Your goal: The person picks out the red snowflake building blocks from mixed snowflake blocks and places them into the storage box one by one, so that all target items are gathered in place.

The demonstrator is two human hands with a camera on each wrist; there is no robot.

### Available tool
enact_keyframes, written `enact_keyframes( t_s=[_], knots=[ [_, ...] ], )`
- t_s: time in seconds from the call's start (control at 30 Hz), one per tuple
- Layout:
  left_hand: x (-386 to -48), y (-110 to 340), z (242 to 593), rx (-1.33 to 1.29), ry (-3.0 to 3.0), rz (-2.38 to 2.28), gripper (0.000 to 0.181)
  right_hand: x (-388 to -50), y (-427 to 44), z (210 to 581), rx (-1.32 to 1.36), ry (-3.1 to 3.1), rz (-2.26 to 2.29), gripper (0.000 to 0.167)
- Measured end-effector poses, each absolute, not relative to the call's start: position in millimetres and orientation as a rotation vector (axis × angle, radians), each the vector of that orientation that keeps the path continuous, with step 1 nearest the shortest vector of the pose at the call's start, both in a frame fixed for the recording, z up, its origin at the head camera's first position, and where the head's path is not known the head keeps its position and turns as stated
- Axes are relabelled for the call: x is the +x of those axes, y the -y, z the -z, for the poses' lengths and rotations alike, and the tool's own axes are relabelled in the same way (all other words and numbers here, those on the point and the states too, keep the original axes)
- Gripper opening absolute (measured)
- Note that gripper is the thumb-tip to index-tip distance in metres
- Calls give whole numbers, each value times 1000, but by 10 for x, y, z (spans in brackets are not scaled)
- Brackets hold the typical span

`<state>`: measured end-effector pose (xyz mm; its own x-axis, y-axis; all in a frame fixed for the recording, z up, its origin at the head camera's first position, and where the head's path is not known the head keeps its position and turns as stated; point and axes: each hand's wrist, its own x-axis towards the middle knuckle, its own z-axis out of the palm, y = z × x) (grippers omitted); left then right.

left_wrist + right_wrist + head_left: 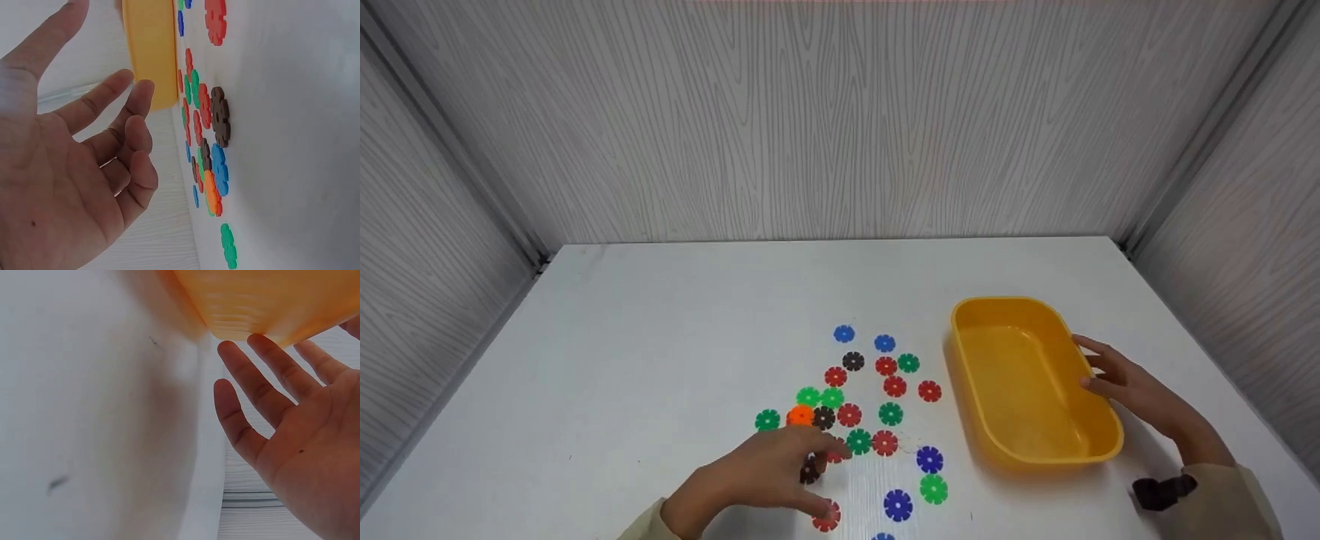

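My left hand [772, 466] hovers over the near left part of scattered plastic snowflake discs [858, 441], thumb and fingers spread apart. In the left wrist view its palm faces the camera with nothing in the loosely bent fingers [138, 101]. A brown disc [220, 117] and an orange disc [211, 191] lie on the table beyond the fingers. My right hand [1140, 394] holds the right side of a yellow plastic tub [971, 382], the thumb over its rim and the fingers along the outside. The right wrist view shows those fingers [259, 391] beside the tub's wall [242, 304].
The white table [660, 315] carries red, green, blue, brown and orange discs, mostly flat, left of the tub. Two blue discs lie farthest back, one of them a blue disc [844, 334]. Wood-grain panels [840, 120] stand behind and on both sides.
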<state>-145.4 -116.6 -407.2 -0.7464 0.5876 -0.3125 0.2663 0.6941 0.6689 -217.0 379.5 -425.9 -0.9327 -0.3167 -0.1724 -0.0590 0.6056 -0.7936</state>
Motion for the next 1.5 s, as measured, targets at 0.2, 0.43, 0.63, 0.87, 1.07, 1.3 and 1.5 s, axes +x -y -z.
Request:
enact_keyframes(
  t_s=[0.2,0.43,0.63,0.87,1.07,1.3,1.5],
  knots=[
    [-1408,1102,4101,584,-2388,-667,43,-2170,-3836,4284,-277,-2521,1236,67],
    [-1384,1102,4157,542,-2345,-609,43,-2185,-3837,4294,-261,-2482,1241,67],
    [-1375,1062,4234,544,-2338,-518,40,-2168,-3833,4286,-259,-2437,1268,67],
    [-1339,1035,4272,529,-2346,-485,48,-2168,-3835,4303,-266,-2440,1272,66],
    [-1324,1030,4278,514,-2373,-491,48,-2166,-3825,4306,-269,-2449,1268,66],
    [-1321,1035,4282,561,-2418,-487,42,-2170,-3844,4311,-292,-2468,1265,65],
    [-1327,1074,4272,552,-2419,-506,35,-2169,-3835,4308,-278,-2445,1280,67]
  ],
)
